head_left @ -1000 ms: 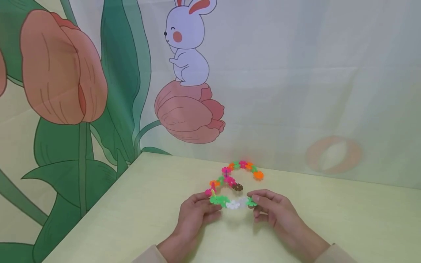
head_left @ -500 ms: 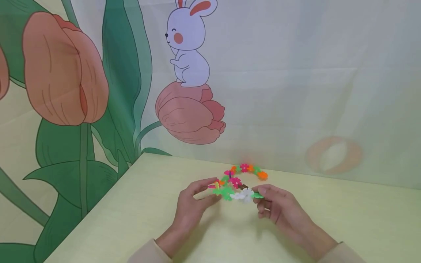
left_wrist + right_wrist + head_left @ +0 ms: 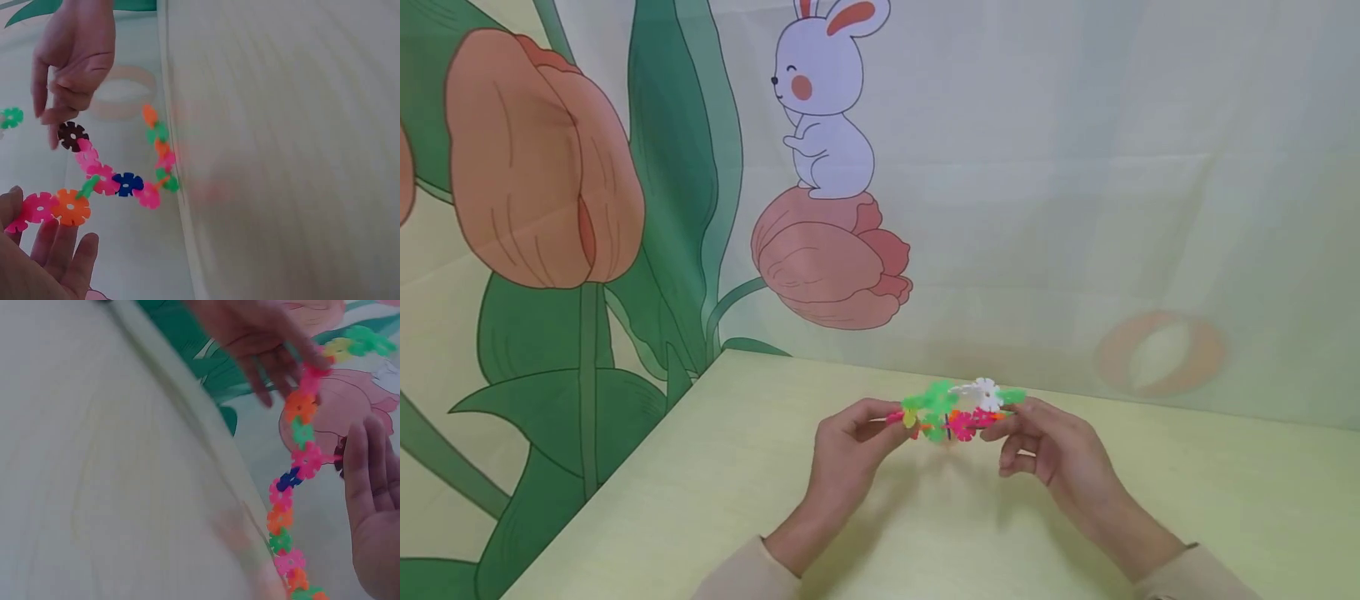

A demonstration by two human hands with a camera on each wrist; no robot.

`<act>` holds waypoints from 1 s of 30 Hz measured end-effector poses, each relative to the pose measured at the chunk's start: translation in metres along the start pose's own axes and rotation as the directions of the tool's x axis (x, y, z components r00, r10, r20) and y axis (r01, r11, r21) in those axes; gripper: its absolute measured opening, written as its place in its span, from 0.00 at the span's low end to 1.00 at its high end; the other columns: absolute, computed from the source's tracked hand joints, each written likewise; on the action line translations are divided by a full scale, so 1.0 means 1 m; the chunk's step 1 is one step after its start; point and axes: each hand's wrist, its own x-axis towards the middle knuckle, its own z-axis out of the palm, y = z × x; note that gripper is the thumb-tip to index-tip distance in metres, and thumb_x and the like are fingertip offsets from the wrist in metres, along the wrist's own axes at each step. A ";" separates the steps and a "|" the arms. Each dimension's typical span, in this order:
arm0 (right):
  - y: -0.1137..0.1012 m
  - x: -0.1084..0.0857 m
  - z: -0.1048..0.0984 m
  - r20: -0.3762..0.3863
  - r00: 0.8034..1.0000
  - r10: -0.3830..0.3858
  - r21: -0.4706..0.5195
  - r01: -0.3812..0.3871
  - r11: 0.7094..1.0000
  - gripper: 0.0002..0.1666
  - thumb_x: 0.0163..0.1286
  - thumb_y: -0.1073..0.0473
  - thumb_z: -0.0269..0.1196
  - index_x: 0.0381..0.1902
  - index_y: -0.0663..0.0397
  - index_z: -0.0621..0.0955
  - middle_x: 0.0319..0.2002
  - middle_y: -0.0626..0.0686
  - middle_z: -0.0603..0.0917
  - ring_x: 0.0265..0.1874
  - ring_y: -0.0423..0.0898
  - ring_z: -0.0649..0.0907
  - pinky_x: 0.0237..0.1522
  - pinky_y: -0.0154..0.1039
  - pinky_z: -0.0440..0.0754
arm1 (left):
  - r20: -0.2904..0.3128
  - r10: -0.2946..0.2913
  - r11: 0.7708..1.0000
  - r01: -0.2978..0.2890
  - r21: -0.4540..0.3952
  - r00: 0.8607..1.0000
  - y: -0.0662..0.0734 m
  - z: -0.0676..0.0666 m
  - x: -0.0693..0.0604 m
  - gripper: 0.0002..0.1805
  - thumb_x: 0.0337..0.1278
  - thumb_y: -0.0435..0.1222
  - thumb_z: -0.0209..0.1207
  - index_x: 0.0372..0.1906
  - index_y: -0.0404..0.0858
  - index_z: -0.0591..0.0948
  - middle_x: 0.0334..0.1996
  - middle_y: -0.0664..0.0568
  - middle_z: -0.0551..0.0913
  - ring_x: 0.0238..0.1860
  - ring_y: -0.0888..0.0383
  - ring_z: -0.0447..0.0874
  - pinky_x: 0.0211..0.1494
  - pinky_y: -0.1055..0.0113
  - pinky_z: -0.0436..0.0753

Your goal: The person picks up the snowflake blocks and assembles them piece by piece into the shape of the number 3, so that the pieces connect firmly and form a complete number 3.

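Observation:
A chain of interlocking plastic snowflake discs (image 3: pixel 961 425), in pink, green, orange and white with single brown and blue ones, is held above the table between both hands. My left hand (image 3: pixel 846 458) pinches it near the yellow disc (image 3: pixel 910 417), at a pink disc (image 3: pixel 39 207) in the left wrist view. My right hand (image 3: pixel 1071 458) grips the other side by the green end disc (image 3: pixel 1013 397), its lower fingers curled. Close to the right fingers is the brown disc (image 3: pixel 73 136). A branch ending in orange (image 3: pixel 150 115) dangles free, mostly hidden in the head view.
The pale table (image 3: pixel 700 492) lies below both hands, with their shadows on it. Behind it hangs a cloth backdrop (image 3: pixel 1037 208) printed with tulips and a rabbit, close beyond the raised chain.
Both hands have lifted the chain and tipped it up. The white and green strand has risen, and the far curved branch has swung down beneath it.

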 end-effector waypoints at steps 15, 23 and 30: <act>0.003 0.004 -0.029 -0.137 0.981 -0.138 -0.828 -0.037 0.560 0.26 0.74 0.51 0.72 0.63 0.58 0.82 0.37 0.53 0.85 0.24 0.46 0.82 0.25 0.37 0.79 | -0.097 -0.117 0.986 0.103 -0.132 0.988 0.007 0.003 0.005 0.11 0.68 0.36 0.71 0.44 0.31 0.85 0.45 0.43 0.88 0.46 0.48 0.92 0.51 0.60 0.90; -0.006 0.007 -0.072 -0.180 0.982 0.054 -0.830 -0.181 0.527 0.47 0.68 0.44 0.76 0.72 0.66 0.73 0.62 0.71 0.77 0.38 0.50 0.86 0.34 0.44 0.85 | -0.096 -0.153 0.974 0.134 -0.181 0.984 0.004 0.004 0.006 0.13 0.69 0.36 0.70 0.47 0.30 0.83 0.46 0.43 0.88 0.46 0.49 0.91 0.51 0.58 0.90; 0.005 0.010 -0.080 -0.067 0.973 0.220 -0.734 -0.197 0.649 0.27 0.70 0.53 0.75 0.61 0.59 0.83 0.49 0.60 0.86 0.35 0.50 0.87 0.36 0.43 0.90 | -0.050 -0.207 0.949 0.188 -0.252 0.977 0.000 0.004 0.003 0.16 0.75 0.37 0.65 0.52 0.28 0.77 0.50 0.40 0.89 0.45 0.48 0.92 0.52 0.56 0.90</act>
